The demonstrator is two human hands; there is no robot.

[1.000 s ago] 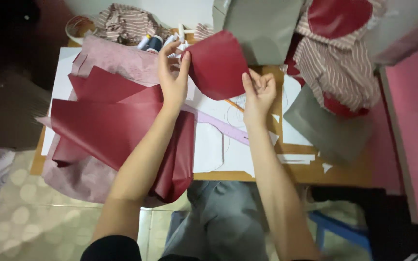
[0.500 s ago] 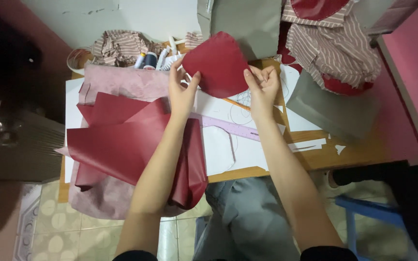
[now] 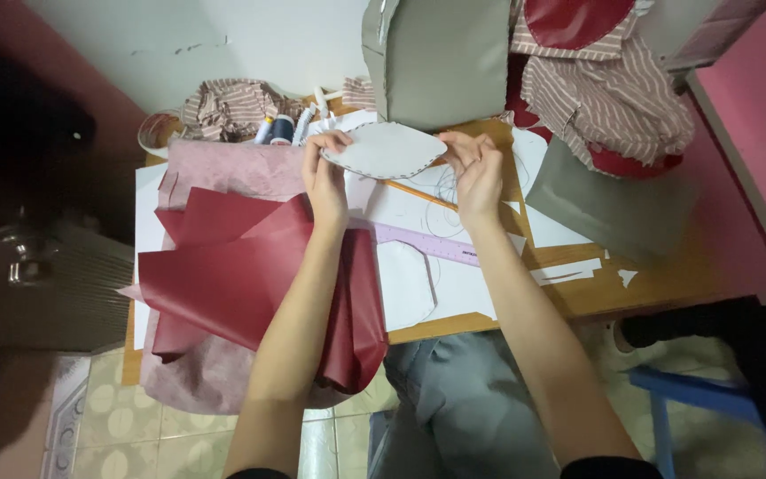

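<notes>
A pale oval piece (image 3: 385, 149) is gripped at its ends by the left hand (image 3: 325, 173) and right hand (image 3: 476, 170), above red sheets (image 3: 241, 275) at left

We reach both bare forearms forward from the bottom of the view, angled slightly toward each other. Our left hand (image 3: 325, 182) is raised, palm turned inward, its fingertips (image 3: 323, 142) curled in a pinch. Our right hand (image 3: 479, 173) mirrors it, its fingers (image 3: 461, 146) bent inward in a pinch, the wrist straight.
</notes>
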